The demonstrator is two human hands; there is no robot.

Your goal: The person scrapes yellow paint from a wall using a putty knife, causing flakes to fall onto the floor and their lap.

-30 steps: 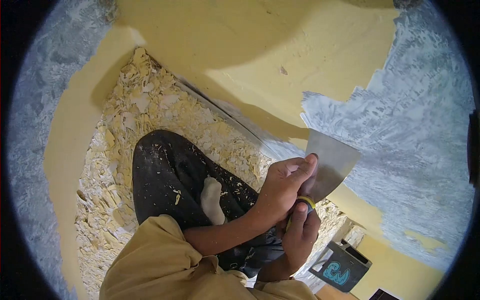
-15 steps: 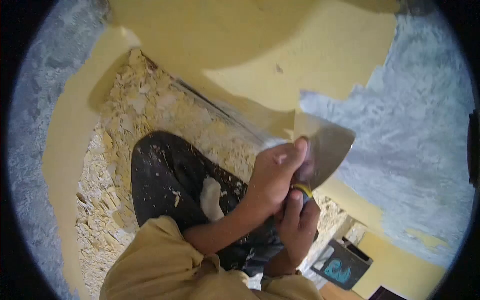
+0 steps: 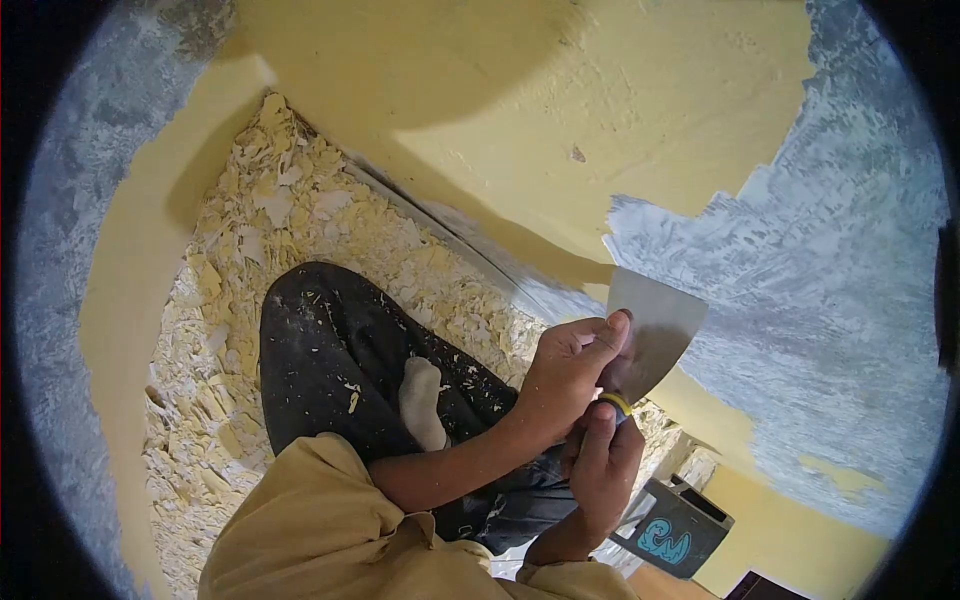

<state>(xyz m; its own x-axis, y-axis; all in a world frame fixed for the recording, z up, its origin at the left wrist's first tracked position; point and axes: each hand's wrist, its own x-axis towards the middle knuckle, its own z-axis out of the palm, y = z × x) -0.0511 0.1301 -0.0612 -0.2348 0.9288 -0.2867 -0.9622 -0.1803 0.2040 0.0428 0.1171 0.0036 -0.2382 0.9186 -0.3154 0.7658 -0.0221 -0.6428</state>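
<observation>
We face two partly stripped yellow walls (image 3: 490,90) above countless paint flakes (image 3: 235,330). One dark box (image 3: 665,535) stands nearby. Beside one wall we hold one putty knife (image 3: 650,340), both grips closed: left hand (image 3: 560,382) pinching its blade, right hand (image 3: 605,462) around its handle (image 3: 622,411).

We see a grey scraper (image 3: 658,330) banded yellow, black trousers (image 3: 325,350) speckled pale yellow, a tan shirt (image 3: 310,510) — and a yellow wall (image 3: 500,90) patched with mottled blue-grey.
</observation>
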